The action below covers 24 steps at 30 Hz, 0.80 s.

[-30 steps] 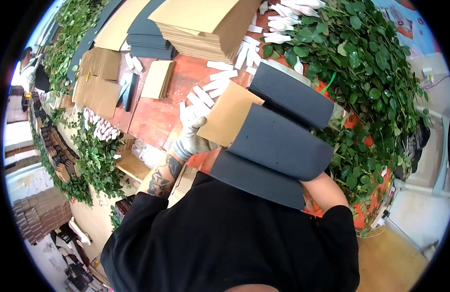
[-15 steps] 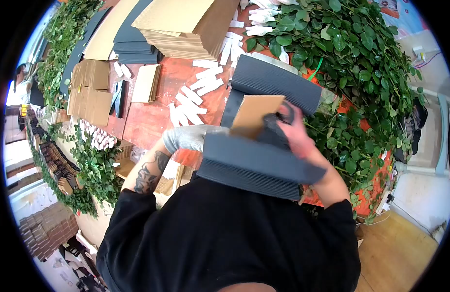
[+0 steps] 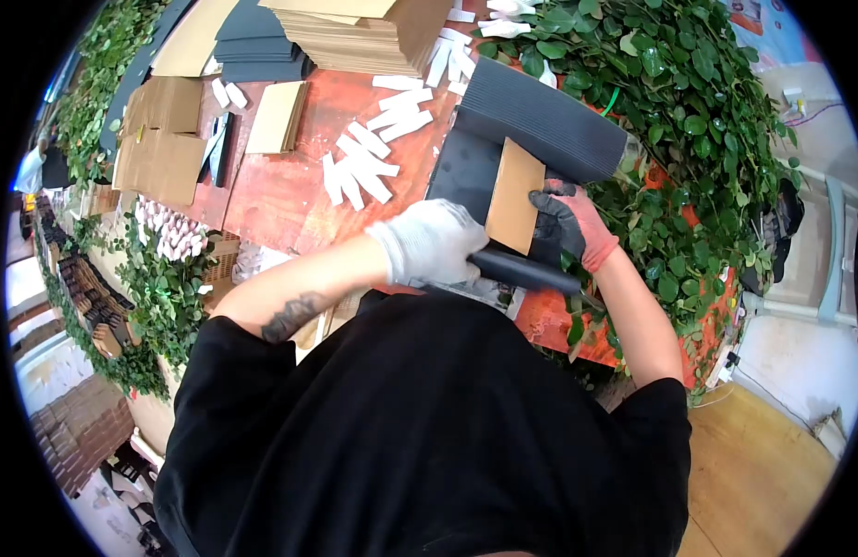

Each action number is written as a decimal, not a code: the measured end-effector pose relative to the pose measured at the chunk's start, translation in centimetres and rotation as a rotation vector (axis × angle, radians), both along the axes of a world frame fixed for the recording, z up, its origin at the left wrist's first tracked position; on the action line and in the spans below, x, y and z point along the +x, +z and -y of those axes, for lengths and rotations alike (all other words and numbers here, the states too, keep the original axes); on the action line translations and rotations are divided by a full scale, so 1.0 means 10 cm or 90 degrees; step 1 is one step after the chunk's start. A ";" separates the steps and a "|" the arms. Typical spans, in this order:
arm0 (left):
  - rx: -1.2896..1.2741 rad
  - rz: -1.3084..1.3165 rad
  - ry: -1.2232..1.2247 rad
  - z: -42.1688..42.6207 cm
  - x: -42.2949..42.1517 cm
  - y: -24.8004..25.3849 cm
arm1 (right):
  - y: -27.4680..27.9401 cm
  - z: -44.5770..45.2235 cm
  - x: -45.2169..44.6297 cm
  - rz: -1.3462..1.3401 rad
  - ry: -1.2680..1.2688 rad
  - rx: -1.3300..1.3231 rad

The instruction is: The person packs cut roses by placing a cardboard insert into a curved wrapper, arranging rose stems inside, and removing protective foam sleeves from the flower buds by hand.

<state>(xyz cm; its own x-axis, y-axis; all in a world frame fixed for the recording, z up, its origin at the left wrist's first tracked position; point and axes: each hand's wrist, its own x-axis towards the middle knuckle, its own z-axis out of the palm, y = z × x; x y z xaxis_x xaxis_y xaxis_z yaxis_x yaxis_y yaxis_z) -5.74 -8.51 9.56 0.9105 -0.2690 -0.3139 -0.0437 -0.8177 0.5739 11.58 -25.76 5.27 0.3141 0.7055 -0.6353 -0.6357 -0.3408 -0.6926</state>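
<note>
A black corrugated sheet (image 3: 550,119) lies on the table in front of me, its ribbed far flap raised and its near flap (image 3: 531,272) rolled up towards me. On the sheet's dark inner face rests a brown cardboard piece (image 3: 515,197). My left hand (image 3: 434,241), in a white glove, is closed around the left end of the near flap. My right hand (image 3: 575,226), in a red glove with dark fingers, has its fingers curled at the cardboard's right edge. Its fingertips are partly hidden against the dark sheet.
White strips (image 3: 369,153) lie scattered on the red table (image 3: 280,209). Stacks of brown cardboard (image 3: 364,42) and black sheets (image 3: 257,42) stand at the back. Scissors (image 3: 216,148) lie left, beside small card pieces (image 3: 277,118). Leafy stems (image 3: 670,130) crowd the right side.
The brown cardboard has gone from held above the sheet to lying on it, turned more upright in view. The near flap has tilted up, and my left hand has moved right along it.
</note>
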 end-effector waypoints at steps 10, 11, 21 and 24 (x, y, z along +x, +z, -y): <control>0.183 0.103 0.075 0.08 -0.26 -0.02 | -0.19 -0.24 -0.07 0.375 0.047 -0.143; 0.202 0.144 0.077 0.09 -0.28 -0.05 | -0.19 -0.26 -0.10 0.441 0.082 -0.165; 0.184 0.069 0.038 0.00 -0.21 0.00 | -0.46 -0.30 -0.17 0.533 0.057 -0.154; 0.175 0.255 0.039 0.06 -0.20 -0.03 | -0.43 -0.32 -0.18 0.546 0.073 -0.178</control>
